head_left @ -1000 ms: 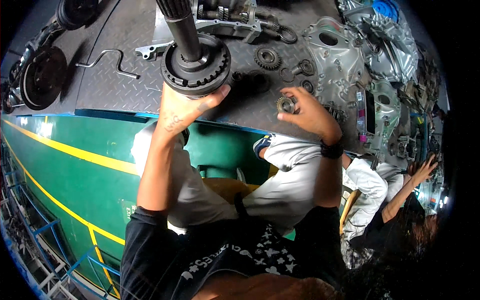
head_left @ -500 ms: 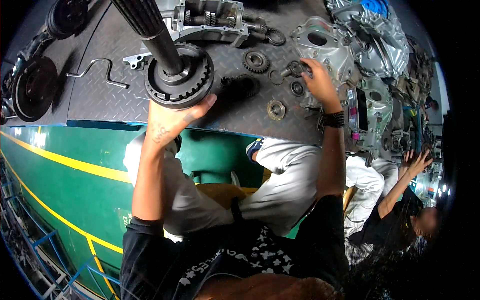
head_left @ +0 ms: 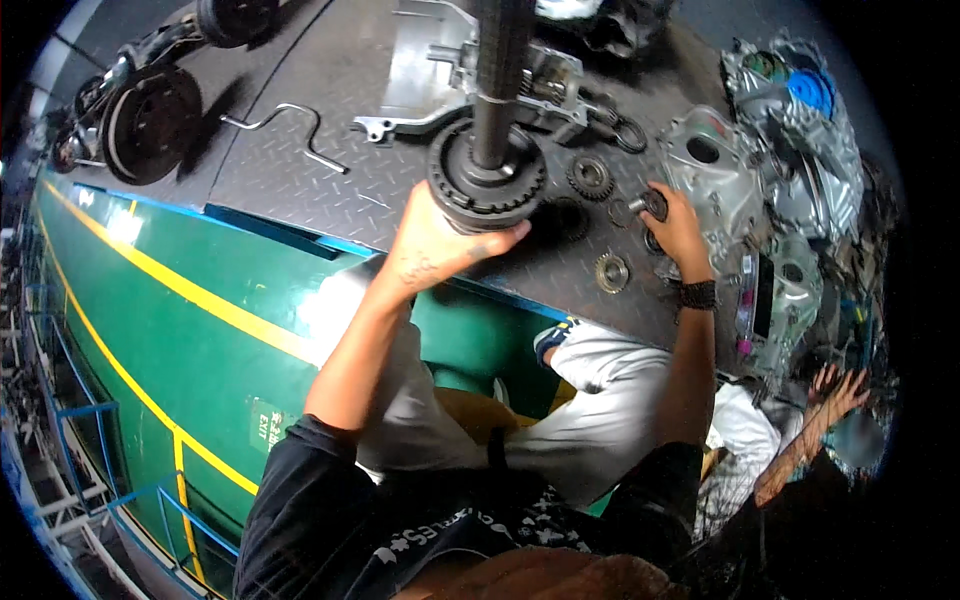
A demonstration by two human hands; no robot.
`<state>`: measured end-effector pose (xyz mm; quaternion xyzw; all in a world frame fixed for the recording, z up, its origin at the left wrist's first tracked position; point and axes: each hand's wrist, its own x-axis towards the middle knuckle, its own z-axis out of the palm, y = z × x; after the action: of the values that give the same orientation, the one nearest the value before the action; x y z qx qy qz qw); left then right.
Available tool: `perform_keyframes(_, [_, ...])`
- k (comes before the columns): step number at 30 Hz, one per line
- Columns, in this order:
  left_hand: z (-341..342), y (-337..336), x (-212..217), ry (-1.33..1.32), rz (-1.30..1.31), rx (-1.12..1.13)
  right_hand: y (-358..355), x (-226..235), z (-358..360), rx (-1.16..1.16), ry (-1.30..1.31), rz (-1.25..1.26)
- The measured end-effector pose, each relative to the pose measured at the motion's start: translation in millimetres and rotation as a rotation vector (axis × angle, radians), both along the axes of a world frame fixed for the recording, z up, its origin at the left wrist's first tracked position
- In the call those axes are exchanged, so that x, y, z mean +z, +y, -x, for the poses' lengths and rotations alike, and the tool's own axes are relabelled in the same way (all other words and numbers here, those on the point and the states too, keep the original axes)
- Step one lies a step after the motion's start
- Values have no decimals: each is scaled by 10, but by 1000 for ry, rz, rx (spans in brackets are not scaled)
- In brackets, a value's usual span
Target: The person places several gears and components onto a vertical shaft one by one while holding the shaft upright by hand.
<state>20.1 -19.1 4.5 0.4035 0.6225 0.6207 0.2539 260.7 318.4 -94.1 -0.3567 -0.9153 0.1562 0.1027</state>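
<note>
My left hand (head_left: 428, 238) is closed around the underside of a gear shaft (head_left: 488, 180), a toothed dark metal wheel on a long splined shaft. The shaft stands up toward the camera, and the wheel is held above the bench's front edge. To the right, my right hand (head_left: 682, 238) has its thumb and fingers closed on a small metal piece (head_left: 653, 205) with a dark round end. Beside it lie a thin ring (head_left: 619, 212), a toothed gear (head_left: 591, 177) and a smaller brass-toned gear (head_left: 612, 272). A dark ring-shaped part (head_left: 569, 217) sits partly in shadow under the raised wheel.
Behind the shaft lies an open gearbox housing (head_left: 430, 70). A bent rod (head_left: 312, 135) and brake drums (head_left: 150, 125) are at the left. Silver casings (head_left: 715, 155) and a phone-like device (head_left: 757, 295) crowd the right. Another person's hands (head_left: 838, 390) show at far right.
The view has shifted, so the bench sits further right in the picture. My left hand still holds the gear shaft; my right fingers have closed more around the small metal piece.
</note>
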Motion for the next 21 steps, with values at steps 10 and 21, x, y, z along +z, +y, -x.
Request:
perform_keyframes(10, [66,-15,-114,-17,-49,-12,-164,682,114,-191,842,669])
perform_keyframes(21, [15,51,-126,1,-155,-94,-1424,3775,1093,1002,1192,361])
